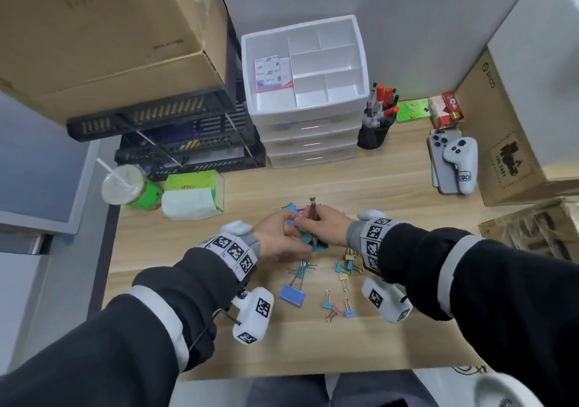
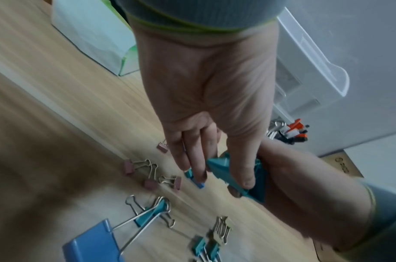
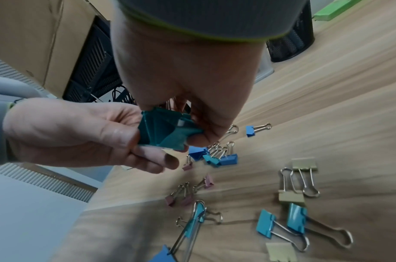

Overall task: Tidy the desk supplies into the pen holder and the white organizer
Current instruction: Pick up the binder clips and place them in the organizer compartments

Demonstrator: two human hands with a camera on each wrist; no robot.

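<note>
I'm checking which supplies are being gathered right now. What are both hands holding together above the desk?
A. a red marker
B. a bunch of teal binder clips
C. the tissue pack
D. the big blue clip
B: the left hand and right hand both grip the bunch of teal binder clips, seen in both wrist views, while the big blue clip lies on the desk.

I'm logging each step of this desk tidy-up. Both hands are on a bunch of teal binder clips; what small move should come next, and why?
Probably lift the teal binder clips clear of the desk. The right hand grips them from above and the left hand pinches them from the side, so they seem gathered. The white organizer has open compartments behind, while loose clips still wait.
</note>
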